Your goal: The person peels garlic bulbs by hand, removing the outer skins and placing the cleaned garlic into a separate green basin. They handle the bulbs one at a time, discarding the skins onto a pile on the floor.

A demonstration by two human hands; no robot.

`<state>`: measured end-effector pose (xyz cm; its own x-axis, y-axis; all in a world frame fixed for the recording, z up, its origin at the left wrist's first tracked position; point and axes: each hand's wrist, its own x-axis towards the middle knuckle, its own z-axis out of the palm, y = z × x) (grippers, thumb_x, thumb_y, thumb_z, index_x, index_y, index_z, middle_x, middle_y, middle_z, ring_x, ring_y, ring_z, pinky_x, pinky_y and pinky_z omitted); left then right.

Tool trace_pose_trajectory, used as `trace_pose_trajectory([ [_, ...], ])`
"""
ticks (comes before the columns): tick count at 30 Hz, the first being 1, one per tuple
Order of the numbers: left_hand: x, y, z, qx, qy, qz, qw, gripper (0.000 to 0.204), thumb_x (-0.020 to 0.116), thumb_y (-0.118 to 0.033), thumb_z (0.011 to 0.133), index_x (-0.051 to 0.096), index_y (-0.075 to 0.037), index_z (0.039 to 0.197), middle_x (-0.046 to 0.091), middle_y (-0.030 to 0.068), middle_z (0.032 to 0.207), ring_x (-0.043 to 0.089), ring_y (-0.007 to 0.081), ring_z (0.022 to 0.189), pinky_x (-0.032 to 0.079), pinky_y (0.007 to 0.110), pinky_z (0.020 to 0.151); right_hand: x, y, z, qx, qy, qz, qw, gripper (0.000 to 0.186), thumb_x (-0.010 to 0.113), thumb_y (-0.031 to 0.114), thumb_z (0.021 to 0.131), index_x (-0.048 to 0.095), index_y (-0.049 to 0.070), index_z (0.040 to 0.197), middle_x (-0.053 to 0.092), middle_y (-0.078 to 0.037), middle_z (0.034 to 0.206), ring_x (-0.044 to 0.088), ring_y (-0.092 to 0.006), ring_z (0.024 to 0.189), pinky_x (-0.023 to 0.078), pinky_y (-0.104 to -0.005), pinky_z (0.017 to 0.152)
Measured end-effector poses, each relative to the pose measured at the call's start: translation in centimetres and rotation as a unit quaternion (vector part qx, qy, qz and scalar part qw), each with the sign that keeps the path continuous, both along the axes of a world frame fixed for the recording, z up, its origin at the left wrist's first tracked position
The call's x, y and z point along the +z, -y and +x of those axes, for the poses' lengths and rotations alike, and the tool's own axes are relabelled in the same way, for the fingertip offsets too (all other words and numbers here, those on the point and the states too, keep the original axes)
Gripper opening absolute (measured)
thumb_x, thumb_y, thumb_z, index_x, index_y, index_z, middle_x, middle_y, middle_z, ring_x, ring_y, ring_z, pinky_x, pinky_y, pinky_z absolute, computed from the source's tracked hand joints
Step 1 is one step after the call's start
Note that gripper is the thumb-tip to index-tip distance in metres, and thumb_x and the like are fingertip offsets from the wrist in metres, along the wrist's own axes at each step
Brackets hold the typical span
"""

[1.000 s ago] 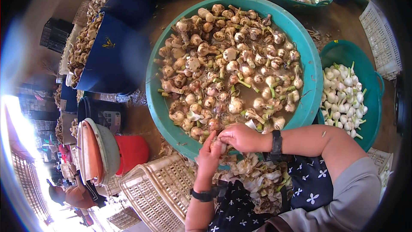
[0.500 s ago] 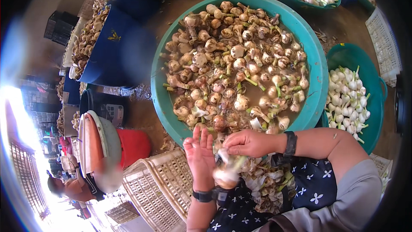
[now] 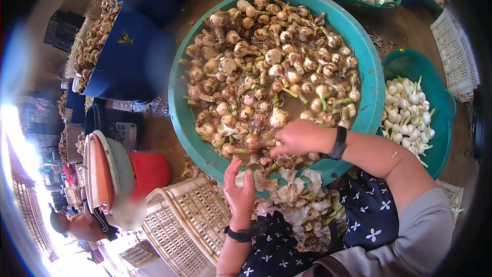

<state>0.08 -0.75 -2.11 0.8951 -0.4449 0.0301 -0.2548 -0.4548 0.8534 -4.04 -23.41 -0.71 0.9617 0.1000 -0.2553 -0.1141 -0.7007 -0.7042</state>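
My right hand (image 3: 300,138) reaches over the near part of a large teal tub (image 3: 373,82), its fingers curled down among dirty garlic bulbs (image 3: 274,56) in brown water; anything they grip is hidden. My left hand (image 3: 238,190) is raised at the tub's near rim, fingers loosely bent and apart, holding nothing visible. Below both hands, loose papery peels and leaves (image 3: 307,210) heap up at my lap, against a dark flowered cloth (image 3: 374,215).
Teal baskets of white garlic (image 3: 407,118) stand at right and top right. Blue containers (image 3: 130,56) piled with garlic, stacked basins (image 3: 107,174) and a red bucket (image 3: 148,174) line the left. A plastic crate (image 3: 189,220) adjoins my left arm. Another person (image 3: 84,225) is at lower left.
The pale bulb that was between my hands has left them. My right hand has moved up into the tub, while my left hand has stayed near the rim with fingers opened.
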Motion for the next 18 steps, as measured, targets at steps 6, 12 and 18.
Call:
trace_pose_trajectory([
  [6,1.1,2.2,-0.8,-0.044,0.037,0.023,0.998,0.025,0.063,-0.007,0.075,0.058,-0.002,0.099,0.057,0.0162,0.11,0.053,0.0298,0.104,0.04,0.038,0.091,-9.6,-3.1,-2.0,0.102,0.043,-0.159,0.981,0.04,0.058,0.033,0.079,0.059,-0.006,0.088,0.062,-0.016,0.07,0.062,-0.0318,0.066,0.05,-0.0407,0.057],
  [12,0.9,0.9,-0.4,-0.065,0.089,0.052,0.993,0.033,0.065,-0.006,0.072,0.056,-0.001,0.104,0.053,0.0179,0.117,0.049,0.0327,0.11,0.039,0.041,0.093,-7.1,-0.9,-0.3,-0.002,-0.001,-0.124,0.992,0.019,0.047,0.012,0.08,0.059,0.001,0.088,0.06,-0.015,0.068,0.061,-0.0329,0.064,0.047,-0.0443,0.054],
  [18,1.4,2.5,-0.1,-0.166,0.247,0.072,0.952,0.061,0.063,0.001,0.067,0.044,-0.005,0.124,0.037,0.0255,0.131,0.039,0.0429,0.119,0.034,0.046,0.097,-1.2,-3.2,-0.4,-0.085,0.219,0.077,0.969,0.02,0.06,0.01,0.079,0.064,0.003,0.098,0.063,-0.013,0.082,0.06,-0.0261,0.071,0.046,-0.0345,0.064],
])
